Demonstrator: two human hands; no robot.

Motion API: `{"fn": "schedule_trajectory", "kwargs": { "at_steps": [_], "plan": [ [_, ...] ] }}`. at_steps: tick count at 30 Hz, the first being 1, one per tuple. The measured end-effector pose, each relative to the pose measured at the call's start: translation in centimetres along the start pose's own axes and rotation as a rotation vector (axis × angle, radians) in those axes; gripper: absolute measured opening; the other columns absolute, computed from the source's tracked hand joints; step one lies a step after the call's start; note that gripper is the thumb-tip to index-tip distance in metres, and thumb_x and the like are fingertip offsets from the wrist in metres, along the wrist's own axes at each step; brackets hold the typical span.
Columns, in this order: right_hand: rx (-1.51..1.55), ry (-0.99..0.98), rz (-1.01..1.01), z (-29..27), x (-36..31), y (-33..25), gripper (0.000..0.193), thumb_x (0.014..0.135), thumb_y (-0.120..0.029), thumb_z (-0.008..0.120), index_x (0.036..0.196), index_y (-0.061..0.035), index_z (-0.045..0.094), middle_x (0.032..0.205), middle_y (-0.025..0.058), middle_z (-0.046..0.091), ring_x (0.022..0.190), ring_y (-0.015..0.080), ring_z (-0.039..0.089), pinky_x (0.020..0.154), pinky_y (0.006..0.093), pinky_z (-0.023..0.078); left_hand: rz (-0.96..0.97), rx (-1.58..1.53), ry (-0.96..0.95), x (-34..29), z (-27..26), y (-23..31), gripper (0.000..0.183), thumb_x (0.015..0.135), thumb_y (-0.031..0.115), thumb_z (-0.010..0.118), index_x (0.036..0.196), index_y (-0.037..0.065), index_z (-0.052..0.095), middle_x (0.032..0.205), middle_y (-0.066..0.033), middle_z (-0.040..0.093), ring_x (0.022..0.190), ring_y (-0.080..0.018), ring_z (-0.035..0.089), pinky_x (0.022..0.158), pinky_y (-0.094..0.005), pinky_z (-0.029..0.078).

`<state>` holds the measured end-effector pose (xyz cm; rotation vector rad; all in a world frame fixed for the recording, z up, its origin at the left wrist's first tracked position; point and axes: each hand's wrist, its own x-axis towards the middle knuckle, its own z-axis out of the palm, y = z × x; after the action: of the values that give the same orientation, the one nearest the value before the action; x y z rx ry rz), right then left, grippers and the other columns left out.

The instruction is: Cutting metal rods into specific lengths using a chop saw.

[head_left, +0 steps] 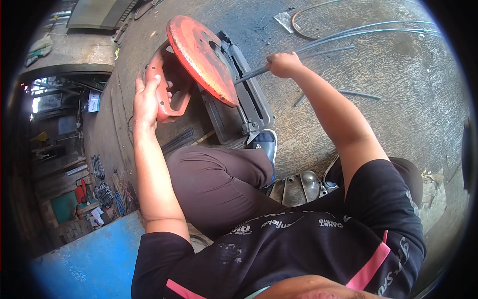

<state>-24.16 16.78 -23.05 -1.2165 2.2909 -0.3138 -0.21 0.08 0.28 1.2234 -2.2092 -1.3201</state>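
A: Where are the hands now?

B: The left hand [145,102] lies on the orange handle [167,102] of the chop saw [219,84]. The fingers are stretched along the grip, not fully wrapped around it. The right hand [283,65] is closed around a thin steel rod [308,50] and holds it near the saw base [249,99].

A: And where does the rod lie?

B: It runs from the right hand to the right over the concrete floor [398,99], and its near end goes under the round orange guard [201,57], toward the vise. Other rods [368,30] lie on the floor behind it, some bent in a curve.

A: How do you think the rod handles?

B: I judge it is light but long, so it is a little springy and the far end can swing or drag. It is stiff enough to push into the vise. The surface looks dark and smooth, maybe a bit slippery, so a full closed grip close to the saw, as the right hand has, seems best.

A: And the saw?

B: It looks heavy, and the head is raised. The handle is the right place to hold it. The person sits low, with one shoe [264,142] just beside the base.
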Motion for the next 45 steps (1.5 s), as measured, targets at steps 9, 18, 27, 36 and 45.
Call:
{"fn": "schedule_trajectory", "kwargs": {
  "at_steps": [9, 18, 27, 36, 45],
  "plan": [
    [0.044, 0.012, 0.028, 1.3, 1.0, 0.5, 0.034, 0.094, -0.038, 0.047, 0.115, -0.0178, 0.064, 0.118, 0.0068, 0.066, 0.115, 0.0261, 0.059, 0.101, 0.0524, 0.033, -0.008, 0.021, 0.044, -0.3, 0.4, 0.1, 0.061, 0.095, 0.024, 0.051, 0.146, 0.005, 0.024, 0.096, -0.0141, 0.065, 0.065, -0.0146, 0.061, 0.057, -0.0269, 0.052],
    [0.039, 0.000, 0.023, 1.3, 1.5, 0.6, 0.034, 0.094, -0.039, 0.047, 0.116, -0.0179, 0.063, 0.118, 0.0070, 0.066, 0.115, 0.0260, 0.059, 0.101, 0.0524, 0.033, -0.011, 0.028, 0.053, -0.2, 0.4, 0.1, 0.055, 0.096, 0.024, 0.050, 0.143, 0.005, 0.029, 0.096, -0.0142, 0.065, 0.065, -0.0143, 0.060, 0.057, -0.0272, 0.052],
    [0.050, -0.001, 0.014, 0.9, 1.1, 0.4, 0.035, 0.095, -0.038, 0.046, 0.117, -0.0178, 0.063, 0.120, 0.0064, 0.065, 0.115, 0.0259, 0.059, 0.101, 0.0530, 0.033, -0.006, 0.025, 0.040, -0.3, 0.4, 0.2, 0.059, 0.096, 0.024, 0.051, 0.145, 0.004, 0.025, 0.095, -0.0147, 0.065, 0.065, -0.0148, 0.060, 0.057, -0.0274, 0.052],
    [0.047, -0.009, 0.008, 0.4, 0.6, 0.3, 0.035, 0.094, -0.039, 0.047, 0.116, -0.0176, 0.064, 0.119, 0.0065, 0.066, 0.115, 0.0257, 0.059, 0.099, 0.0513, 0.035, -0.006, 0.017, 0.048, -0.1, 0.4, 0.1, 0.058, 0.096, 0.024, 0.050, 0.144, 0.004, 0.026, 0.094, -0.0148, 0.066, 0.065, -0.0149, 0.060, 0.056, -0.0273, 0.052],
    [0.015, 0.000, -0.003, -0.4, -0.2, 0.0, 0.035, 0.094, -0.038, 0.047, 0.119, -0.0192, 0.063, 0.119, 0.0063, 0.066, 0.115, 0.0243, 0.059, 0.100, 0.0495, 0.034, 0.004, 0.017, 0.052, -0.1, 0.5, 0.1, 0.055, 0.096, 0.024, 0.049, 0.143, 0.004, 0.029, 0.094, -0.0139, 0.066, 0.064, -0.0142, 0.060, 0.056, -0.0269, 0.051]
  ]
}}
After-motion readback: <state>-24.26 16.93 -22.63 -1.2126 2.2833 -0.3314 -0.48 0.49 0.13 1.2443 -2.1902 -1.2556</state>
